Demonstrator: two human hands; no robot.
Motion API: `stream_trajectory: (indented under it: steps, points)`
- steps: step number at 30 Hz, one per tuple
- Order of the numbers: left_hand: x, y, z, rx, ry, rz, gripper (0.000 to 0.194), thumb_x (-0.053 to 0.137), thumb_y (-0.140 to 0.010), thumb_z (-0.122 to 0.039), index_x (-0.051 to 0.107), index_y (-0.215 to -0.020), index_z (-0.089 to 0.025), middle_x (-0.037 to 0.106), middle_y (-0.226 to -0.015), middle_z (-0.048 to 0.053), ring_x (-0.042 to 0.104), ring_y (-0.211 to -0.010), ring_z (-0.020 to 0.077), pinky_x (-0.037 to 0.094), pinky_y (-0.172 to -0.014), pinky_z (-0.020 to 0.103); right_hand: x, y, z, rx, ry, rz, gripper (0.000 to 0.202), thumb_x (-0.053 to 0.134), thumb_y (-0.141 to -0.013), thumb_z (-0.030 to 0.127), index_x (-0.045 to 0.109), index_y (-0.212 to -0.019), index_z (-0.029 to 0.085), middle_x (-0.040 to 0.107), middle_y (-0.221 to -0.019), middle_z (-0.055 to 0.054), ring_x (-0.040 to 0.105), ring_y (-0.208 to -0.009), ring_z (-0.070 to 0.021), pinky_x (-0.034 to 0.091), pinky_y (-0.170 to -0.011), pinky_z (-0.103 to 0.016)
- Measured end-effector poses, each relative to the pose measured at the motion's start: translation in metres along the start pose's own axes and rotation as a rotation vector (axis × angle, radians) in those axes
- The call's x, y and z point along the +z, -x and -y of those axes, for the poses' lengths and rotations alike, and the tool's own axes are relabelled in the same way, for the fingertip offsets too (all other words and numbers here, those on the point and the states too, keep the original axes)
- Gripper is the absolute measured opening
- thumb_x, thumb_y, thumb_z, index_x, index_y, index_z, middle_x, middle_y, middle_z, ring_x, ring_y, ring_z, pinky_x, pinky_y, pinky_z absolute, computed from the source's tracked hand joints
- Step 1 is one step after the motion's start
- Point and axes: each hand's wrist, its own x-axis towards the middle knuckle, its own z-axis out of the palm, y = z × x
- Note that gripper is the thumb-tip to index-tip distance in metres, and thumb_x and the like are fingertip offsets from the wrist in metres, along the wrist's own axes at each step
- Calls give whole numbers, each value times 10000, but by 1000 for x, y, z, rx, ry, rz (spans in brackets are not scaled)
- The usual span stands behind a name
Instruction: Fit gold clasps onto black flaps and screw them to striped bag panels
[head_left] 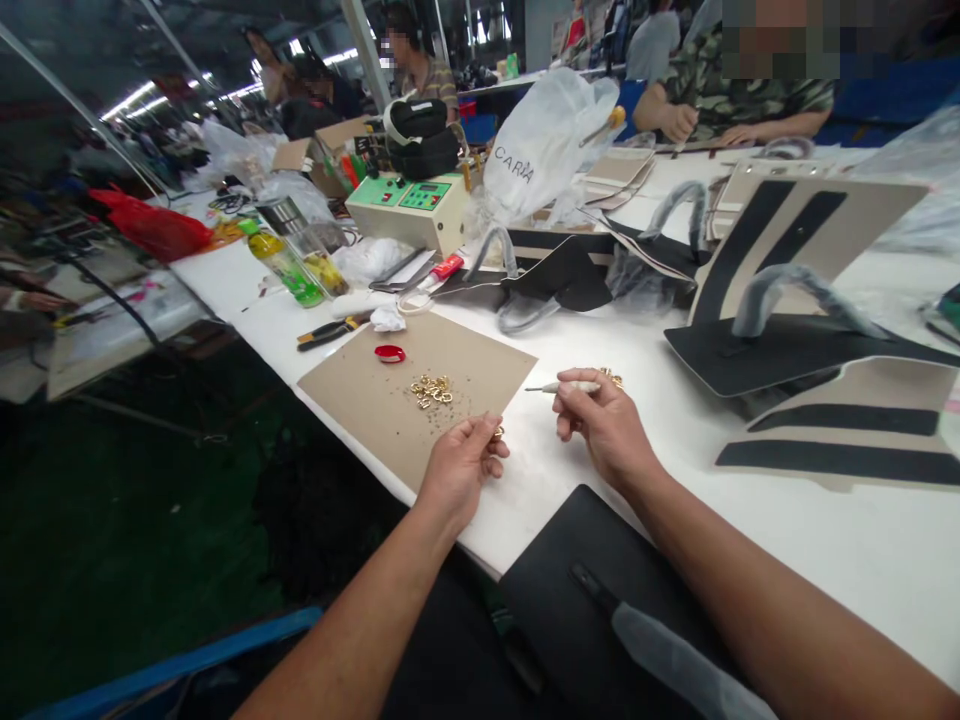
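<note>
At the far left, a red plastic bag (pixel 154 225) lies near the edge of the white bench (pixel 787 560). Right of it, a bottle (pixel 285 265) with a green cap leans at a tilt, and a pair of pliers (pixel 330 332) lies nearer the front. Next comes a flat brown board (pixel 352 385), with a small red dish (pixel 390 354) on it. Behind the board is a machine (pixel 409 215) with a green control panel. A loose pile of gold rings (pixel 433 391) sits on the board among dark specks.

At the board's near right edge, the left hand (pixel 465 460) has its thumb and fingers pinched on a small gold piece (pixel 499 433), mostly covered by the fingertips. To the right, above the bench, the right hand (pixel 600 420) has its fingers clamped around a pale, pen-like tool (pixel 574 387), its thin tip pointing left. Just beyond that hand is another little heap of gold pieces (pixel 612 377). A black panel (pixel 577 540) lies at the bench's near edge, below the right forearm. Farther right, black and cream bag parts (pixel 810 355) with film-wrapped handles (pixel 795 290) rest on the bench; behind them sits a co-worker in a camouflage shirt (pixel 780 100).
</note>
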Motion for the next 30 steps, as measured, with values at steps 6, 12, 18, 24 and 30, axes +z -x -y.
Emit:
stream_trajectory:
  steps: [6, 12, 18, 24, 30]
  points:
    - [24, 1, 15, -5, 121, -8, 498, 965, -636, -485, 716, -852, -112, 633, -749, -8, 609, -606, 87, 500, -468, 173, 12, 11, -7, -65, 229, 45, 451, 845, -823, 446, 688, -1170, 206, 768, -913, -49, 754, -779, -208, 602, -657, -318]
    - [30, 4, 17, -1, 127, 102, 457, 917, -727, -443, 784, -1013, -112, 741, -943, 73, 628, -716, 99, 553, -549, 183, 12, 11, -10, -53, 285, 56, 485, 871, -787, 431, 687, -1179, 215, 777, -950, -52, 766, -859, -225, 623, -813, -380]
    - [23, 9, 16, 38, 59, 83, 461, 948, -653, -300, 754, -1041, -143, 756, -906, 49, 693, -752, 136, 601, -635, 244, 12, 12, -11, -37, 230, 74, 446, 866, -792, 390, 682, -1164, 228, 771, -967, -50, 760, -901, -224, 611, -844, -376]
    - [17, 7, 18, 168, -191, 71, 367, 877, -725, -338, 781, -1020, -141, 755, -801, 25, 686, -640, 126, 595, -606, 251, 15, 13, -9, -45, 243, 65, 424, 864, -774, 372, 702, -1137, 226, 769, -960, -46, 756, -896, -217, 601, -877, -381]
    - [13, 1, 21, 164, -280, 42, 351, 849, -749, -342, 792, -1019, -125, 757, -783, 36, 672, -611, 123, 589, -561, 239, 13, 11, -10, -3, 224, 44, 439, 868, -754, 361, 708, -1139, 224, 774, -957, -46, 751, -898, -215, 598, -855, -373]
